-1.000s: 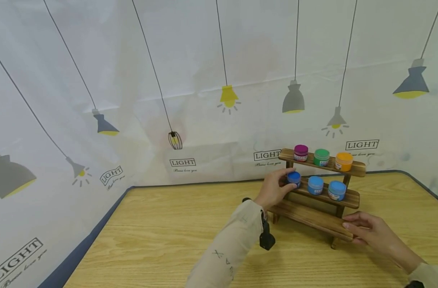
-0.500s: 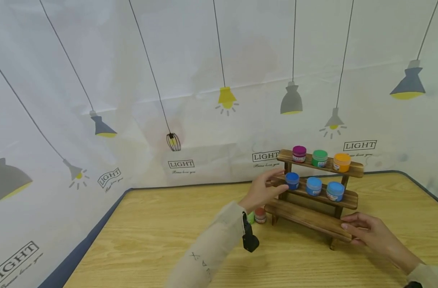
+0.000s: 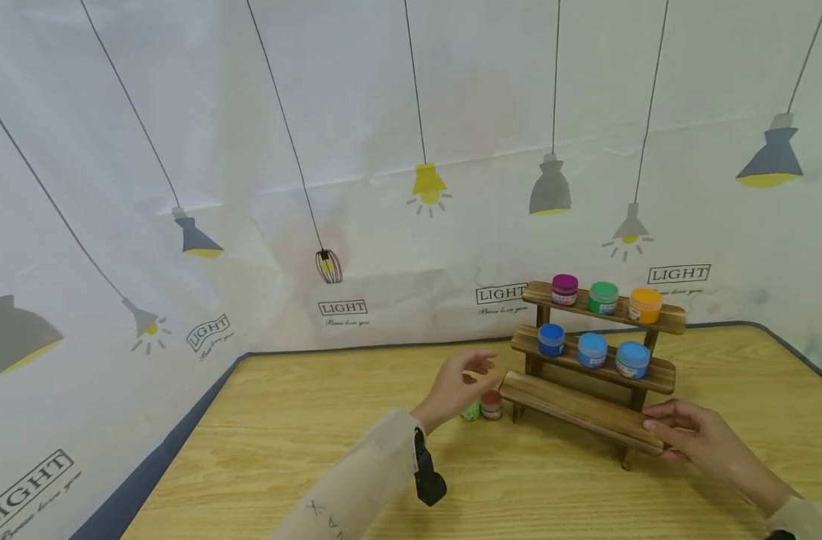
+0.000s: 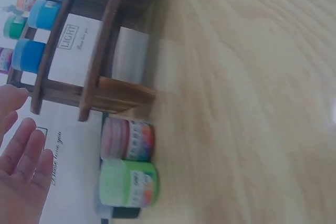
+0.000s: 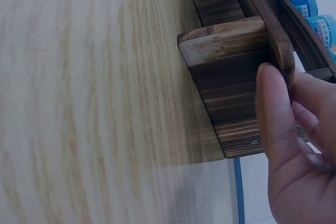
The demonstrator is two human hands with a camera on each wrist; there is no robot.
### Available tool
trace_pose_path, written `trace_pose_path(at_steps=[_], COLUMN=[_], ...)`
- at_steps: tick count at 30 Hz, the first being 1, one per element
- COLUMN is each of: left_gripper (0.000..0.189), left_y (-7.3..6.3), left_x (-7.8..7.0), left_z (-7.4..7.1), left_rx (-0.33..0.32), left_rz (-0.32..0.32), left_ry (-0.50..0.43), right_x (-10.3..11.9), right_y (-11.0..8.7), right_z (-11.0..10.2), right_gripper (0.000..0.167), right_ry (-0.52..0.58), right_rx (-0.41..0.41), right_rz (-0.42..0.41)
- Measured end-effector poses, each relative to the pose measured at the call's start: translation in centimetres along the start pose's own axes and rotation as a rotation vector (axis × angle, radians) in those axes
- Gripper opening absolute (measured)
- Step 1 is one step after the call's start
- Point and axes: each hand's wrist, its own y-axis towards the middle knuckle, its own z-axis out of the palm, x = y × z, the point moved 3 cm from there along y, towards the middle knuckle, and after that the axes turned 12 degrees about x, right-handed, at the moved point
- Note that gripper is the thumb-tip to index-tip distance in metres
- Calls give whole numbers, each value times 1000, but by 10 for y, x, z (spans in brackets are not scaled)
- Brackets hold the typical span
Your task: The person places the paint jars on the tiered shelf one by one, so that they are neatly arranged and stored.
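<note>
My right hand point(image 3: 711, 446) pinches the right end of the bottom step of a three-step wooden display stand point(image 3: 576, 409). In the right wrist view, thumb and fingers point(image 5: 278, 108) lie on either side of the board's end. My left hand point(image 3: 454, 386) holds nothing, fingers extended, left of the stand. Below it, on the table, stand a red paint jar point(image 4: 128, 139) and a light green paint jar point(image 4: 128, 183). A dark blue jar point(image 3: 550, 340) and two light blue jars point(image 3: 592, 350) stand on the middle step. Purple point(image 3: 565, 289), green point(image 3: 603, 298) and orange point(image 3: 645, 305) jars line the top step.
The wood-grain table point(image 3: 316, 435) reaches back to a dark blue border along a white wall sheet point(image 3: 384, 247) printed with lamps. Something dark point(image 4: 126, 212), mostly hidden, sits beyond the green jar in the left wrist view.
My left hand has let go of the dark blue jar on the middle step and moved left and down towards the jars on the table. My right hand stays on the stand.
</note>
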Motion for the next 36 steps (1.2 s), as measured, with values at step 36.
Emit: trace_pose_path(at_steps=[36], left_gripper=[31], left_y=[-13], left_x=[69], left_z=[-12], left_rx=[-104], left_rz=[-202], left_ry=[-4], right_x=[2], right_y=[0], right_z=[0], right_gripper=[32], right_ry=[8], right_rx=[-8], right_rz=[-20])
